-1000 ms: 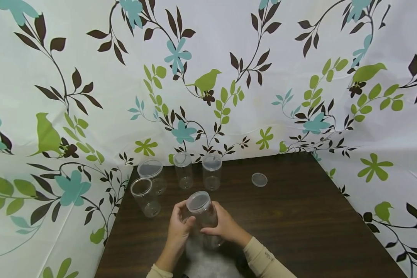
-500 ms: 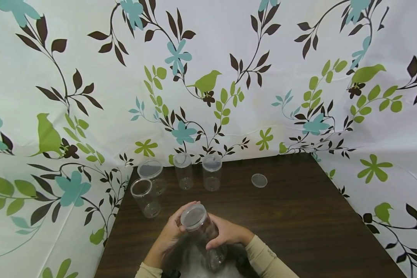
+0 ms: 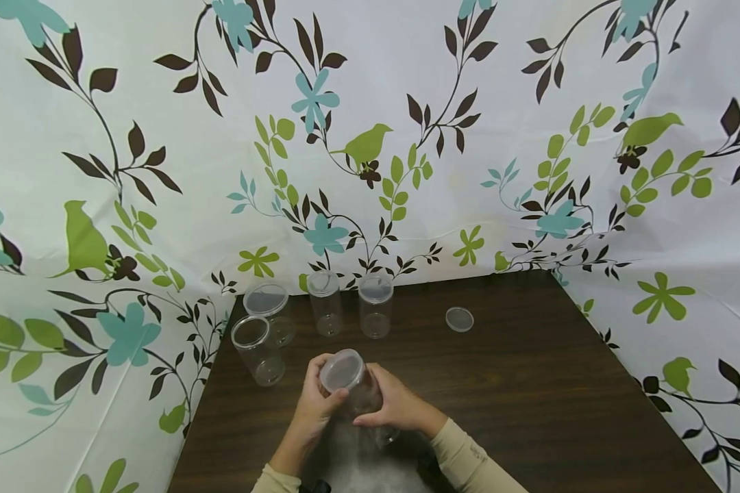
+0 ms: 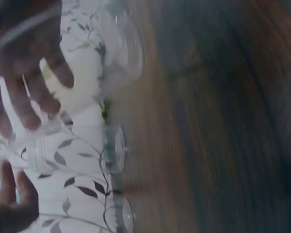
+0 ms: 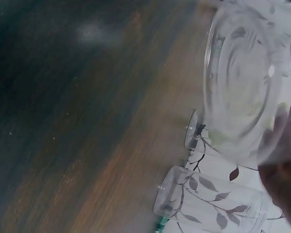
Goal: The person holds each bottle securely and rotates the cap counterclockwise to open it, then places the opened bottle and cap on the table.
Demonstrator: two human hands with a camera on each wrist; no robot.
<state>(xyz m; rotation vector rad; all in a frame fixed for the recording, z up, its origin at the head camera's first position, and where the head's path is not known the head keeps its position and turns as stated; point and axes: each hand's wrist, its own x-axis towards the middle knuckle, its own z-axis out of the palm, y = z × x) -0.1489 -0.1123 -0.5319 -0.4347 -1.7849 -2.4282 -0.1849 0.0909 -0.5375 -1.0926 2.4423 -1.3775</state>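
Both hands hold a clear plastic jar [image 3: 365,397] above the front of the table, its capped end leaning left and toward the camera. Around the translucent lid [image 3: 342,370] curl the thumb and fingers of my left hand [image 3: 312,405]. My right hand [image 3: 401,405] grips the jar's body from the right, thumb across its near side. The jar's round bottom [image 5: 237,82] fills the upper right of the right wrist view. In the left wrist view, fingers show blurred through the clear wall.
Toward the back left of the dark wooden table [image 3: 530,383] stand a wide lidded jar [image 3: 271,311], two slimmer lidded jars [image 3: 325,305] and a jar without a visible lid [image 3: 259,352]. One loose lid [image 3: 460,319] lies farther right. A patterned sheet [image 3: 432,171] hangs behind.
The jar's lidded end has moved left and tilted; it dipped lower half a second ago and is slightly higher now. My left hand lowered and rose with it. Other jars are unmoved.
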